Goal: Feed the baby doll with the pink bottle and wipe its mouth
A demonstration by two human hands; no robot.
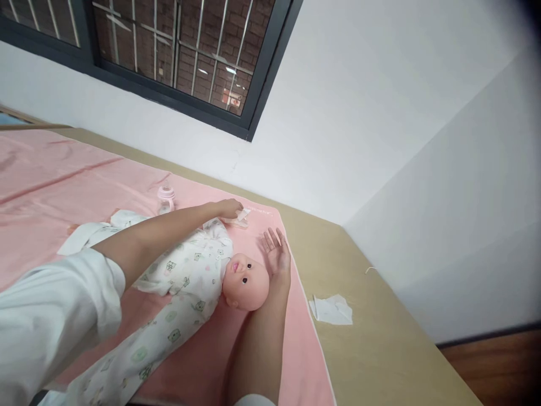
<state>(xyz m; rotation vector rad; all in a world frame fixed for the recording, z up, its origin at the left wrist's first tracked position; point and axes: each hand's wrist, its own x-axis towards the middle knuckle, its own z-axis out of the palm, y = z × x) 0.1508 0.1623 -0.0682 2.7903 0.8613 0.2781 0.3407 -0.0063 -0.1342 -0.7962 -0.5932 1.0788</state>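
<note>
A baby doll (245, 282) lies on its back on the pink sheet (291, 344), in a white outfit with green bear prints (186, 268). My left arm reaches across its body. Beyond its shoulder, my left hand (230, 208) is closed with fingers curled down at a white tissue (244, 214). A clear, packet-like thing (237, 223) lies just under that hand; its details are too small to make out. My right hand (276, 254) rests beside the doll's head, palm up and fingers apart, holding nothing. The doll's head lies against my right forearm.
A baby bottle with a pink collar and handle (166, 194) stands on the sheet behind my left forearm. A crumpled white tissue (332, 310) lies on the tan surface (359, 355) to the right. A white wall (313, 141) and a barred window (177, 51) border the far side.
</note>
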